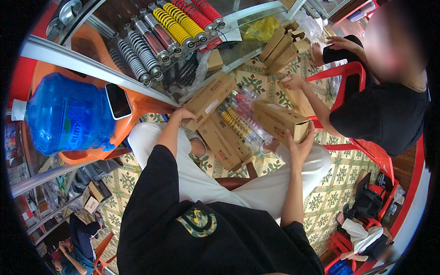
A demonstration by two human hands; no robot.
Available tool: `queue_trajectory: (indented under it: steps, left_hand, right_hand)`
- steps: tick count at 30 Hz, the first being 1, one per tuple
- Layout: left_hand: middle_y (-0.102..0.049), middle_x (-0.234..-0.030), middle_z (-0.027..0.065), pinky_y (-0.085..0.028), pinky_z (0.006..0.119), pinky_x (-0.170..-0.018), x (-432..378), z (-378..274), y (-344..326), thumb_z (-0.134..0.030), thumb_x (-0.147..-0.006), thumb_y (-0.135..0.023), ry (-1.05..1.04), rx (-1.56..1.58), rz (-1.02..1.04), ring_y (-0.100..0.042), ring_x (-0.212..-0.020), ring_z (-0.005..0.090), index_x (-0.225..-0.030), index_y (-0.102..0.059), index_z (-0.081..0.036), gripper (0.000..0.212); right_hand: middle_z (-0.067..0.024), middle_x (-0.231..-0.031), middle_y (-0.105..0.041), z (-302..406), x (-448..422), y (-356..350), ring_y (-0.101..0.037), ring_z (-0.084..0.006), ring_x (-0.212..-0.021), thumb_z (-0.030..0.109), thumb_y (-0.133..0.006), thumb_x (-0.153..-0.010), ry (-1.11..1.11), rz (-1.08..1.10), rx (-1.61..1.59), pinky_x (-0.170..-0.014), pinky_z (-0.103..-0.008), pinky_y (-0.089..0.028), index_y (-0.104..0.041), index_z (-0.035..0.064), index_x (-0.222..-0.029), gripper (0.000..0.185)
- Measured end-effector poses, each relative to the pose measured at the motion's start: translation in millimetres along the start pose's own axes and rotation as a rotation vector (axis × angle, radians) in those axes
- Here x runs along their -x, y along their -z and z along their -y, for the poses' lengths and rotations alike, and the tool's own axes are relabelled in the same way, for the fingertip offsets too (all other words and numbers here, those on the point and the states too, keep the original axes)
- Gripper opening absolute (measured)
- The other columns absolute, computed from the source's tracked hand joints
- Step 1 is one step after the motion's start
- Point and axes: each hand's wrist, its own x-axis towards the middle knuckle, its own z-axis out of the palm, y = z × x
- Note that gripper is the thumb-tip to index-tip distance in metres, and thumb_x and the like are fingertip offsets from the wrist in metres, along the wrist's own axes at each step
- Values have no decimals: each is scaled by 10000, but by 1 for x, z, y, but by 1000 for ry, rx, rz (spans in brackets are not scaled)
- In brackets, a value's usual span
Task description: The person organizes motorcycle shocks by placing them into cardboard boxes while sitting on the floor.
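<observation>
My left hand (185, 114) grips the near end of a long cardboard box (210, 99), which bears a white label. At its far end, that box reaches the foot of the glass display case. My right hand (301, 144) holds the near end of a second cardboard box (280, 118), thumb and fingers on opposite sides. Another long cardboard box (225, 141) lies between my legs. Between the boxes are yellow-spring shock absorbers (236, 121) and red-spring shock absorbers (245, 101) in clear plastic wrap.
More shock absorbers (175, 25) line the glass case. A blue water bottle (72, 115) and a phone (118, 100) rest on an orange chair (144, 99) at left. At right, a seated person (378, 113) touches a flat cardboard piece (297, 96); open boxes (285, 46) stand beyond.
</observation>
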Motion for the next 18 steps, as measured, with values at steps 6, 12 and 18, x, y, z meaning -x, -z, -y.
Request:
queue_trajectory:
  steps: [6,12,18]
  left_hand:
    - [-319,-1508,207,-511,540,-942,46,-32,4,-252,-611,-871,16,192,288,-417,-1323,357,-1554,-8,-170,1280]
    - [-601,-1247,166,-534,394,-865,38,-26,-2,-247,-537,-862,57,394,127,-613,-1087,285,-1379,-454,-91,949]
    - [-527,-1333,232,-502,466,-941,-60,43,-26,-232,-728,-727,-80,386,-244,-523,-1201,449,-1404,-404,-62,768]
  right_hand:
    - [-210,-1345,-492,-5,7,-9,-485,-356,-1241,209,-844,-688,-32,94,-30,-1054,-431,-380,-395,11,-1408,871]
    - [-226,-1315,-500,-11,8,-17,-491,-355,-1227,211,-843,-690,-109,162,-59,-1047,-425,-386,-394,10,-1408,870]
    - [-232,-1312,-502,5,7,-19,-494,-362,-1222,202,-847,-687,-73,210,-32,-1042,-429,-389,-394,13,-1410,873]
